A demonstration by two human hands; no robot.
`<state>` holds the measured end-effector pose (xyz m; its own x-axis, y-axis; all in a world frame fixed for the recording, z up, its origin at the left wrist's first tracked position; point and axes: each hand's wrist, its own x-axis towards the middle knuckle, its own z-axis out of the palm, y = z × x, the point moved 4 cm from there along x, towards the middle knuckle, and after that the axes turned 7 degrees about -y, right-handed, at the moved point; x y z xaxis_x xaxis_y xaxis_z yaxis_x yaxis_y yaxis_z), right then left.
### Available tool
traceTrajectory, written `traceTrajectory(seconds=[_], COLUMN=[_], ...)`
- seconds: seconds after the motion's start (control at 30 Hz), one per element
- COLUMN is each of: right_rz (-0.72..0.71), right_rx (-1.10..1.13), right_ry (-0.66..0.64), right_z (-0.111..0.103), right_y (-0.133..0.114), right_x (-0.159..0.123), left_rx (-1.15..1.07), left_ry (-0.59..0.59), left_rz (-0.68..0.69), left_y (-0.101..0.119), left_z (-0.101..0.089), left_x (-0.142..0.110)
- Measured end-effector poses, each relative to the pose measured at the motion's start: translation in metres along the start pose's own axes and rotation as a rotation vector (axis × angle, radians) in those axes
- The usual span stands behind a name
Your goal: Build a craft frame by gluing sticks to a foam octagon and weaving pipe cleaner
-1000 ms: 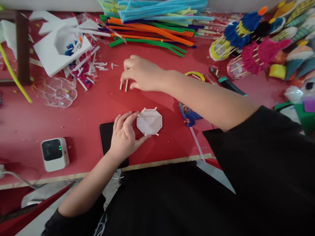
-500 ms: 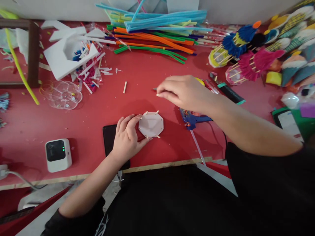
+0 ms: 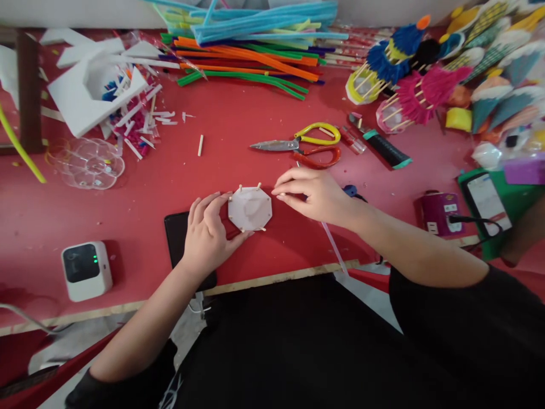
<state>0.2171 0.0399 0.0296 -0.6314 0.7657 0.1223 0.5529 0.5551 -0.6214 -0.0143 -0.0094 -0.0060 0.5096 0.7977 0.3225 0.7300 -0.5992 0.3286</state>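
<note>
My left hand grips the left edge of a white octagonal foam piece, with fingers along the upper left and thumb below. Short wooden sticks stand around the rim of that piece. Just right of it, my right hand is closed in a pinch on a small wooden stick, only its pale end showing. Beneath the right hand lies a blue glue gun, mostly hidden, its clear glue stick sticking out toward the table edge. Another loose stick rests farther back.
Scissors lie behind my right hand, beside black-handled cutters. A dark phone is partly under my left wrist. Pipe cleaners are piled at the back, foam scraps back left, finished crafts back right. A white device stands front left.
My right hand has come down toward the octagonal piece from above the scissors, which now show fully, carrying the small stick. The left hand keeps its hold. The view has shifted slightly.
</note>
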Motion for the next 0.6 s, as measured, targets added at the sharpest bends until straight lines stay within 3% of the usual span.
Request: traceTrajectory(seconds=[0.17,0.4,0.6], right_rz=[0.080,0.066,0.095], right_rx=[0.070,0.062,0.023], right_ry=[0.045,0.197,0.156], right_z=[0.011,0.014,0.011], right_y=[0.001,-0.003,-0.005], right_x=[-0.002,-0.001,0.001], left_rx=[0.006,-0.009,0.003], left_ry=[0.010,-0.020,0.000], left_rz=[-0.003,-0.020,-0.014], left_y=[0.001,-0.001,-0.001], left_z=[0.001,0.002,0.003], left_x=[0.000,-0.001,-0.002])
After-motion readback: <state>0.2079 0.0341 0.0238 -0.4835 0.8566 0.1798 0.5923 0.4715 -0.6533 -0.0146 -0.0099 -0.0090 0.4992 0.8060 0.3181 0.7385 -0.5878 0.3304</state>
